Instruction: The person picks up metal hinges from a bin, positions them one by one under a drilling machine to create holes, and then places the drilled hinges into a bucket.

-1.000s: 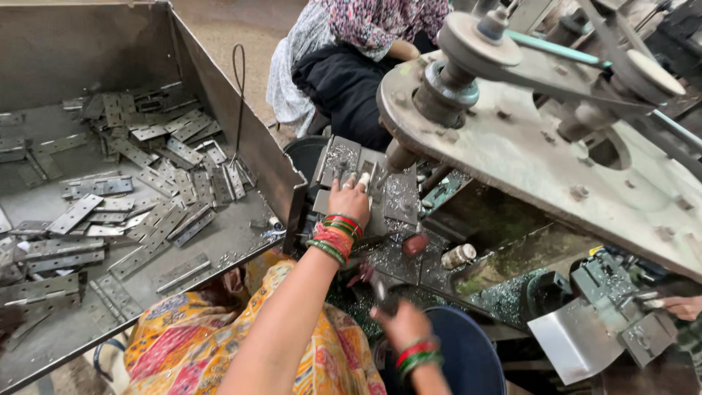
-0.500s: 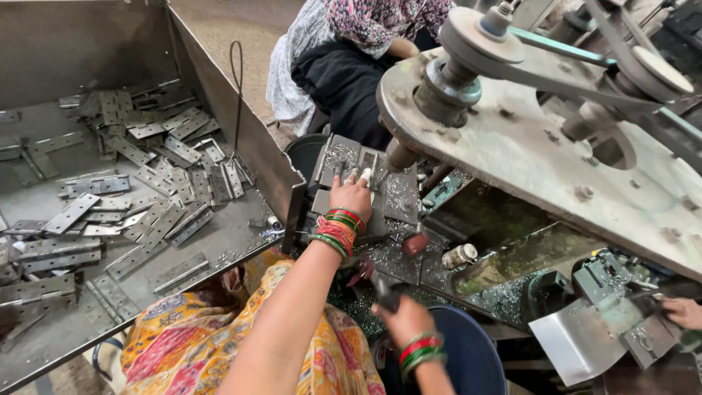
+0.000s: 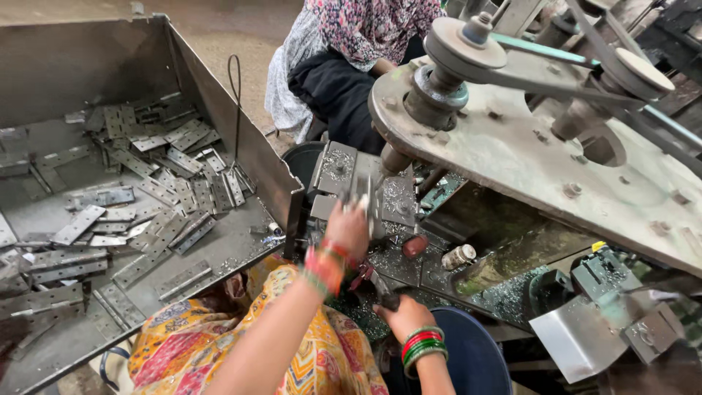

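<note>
At my nine o'clock stands a large open sheet-metal bin (image 3: 44,66) with tall grey walls. Its floor carries a loose spread of flat metal hinge plates (image 3: 150,194), most lying flat and overlapping, piled thickest toward the far right corner; a thin wire loop (image 3: 235,102) hangs against the right wall.

My left hand (image 3: 349,228) reaches toward twelve o'clock, wrist banded with red and green bangles. The fingers are curled around a small metal piece (image 3: 360,199) held at the machine's work block (image 3: 365,186), directly below the spindle. The picture is blurred there, so I cannot tell how tightly the fingers close.

My right hand (image 3: 401,316) sits at my five o'clock, close to my body, fingers wrapped around a dark lever handle (image 3: 380,287). The grip is fully closed.

Just beside that hand, at its four o'clock, is a round blue tub (image 3: 472,358); I cannot see its contents. The machine bed (image 3: 439,267) between the hands is littered with metal shavings, and a small cylinder (image 3: 458,257) lies on it.

At my two o'clock the heavy pulley plate (image 3: 526,139) overhangs the bed, with a belt running across its wheels. Another person in patterned cloth (image 3: 365,29) sits beyond it at twelve o'clock.
</note>
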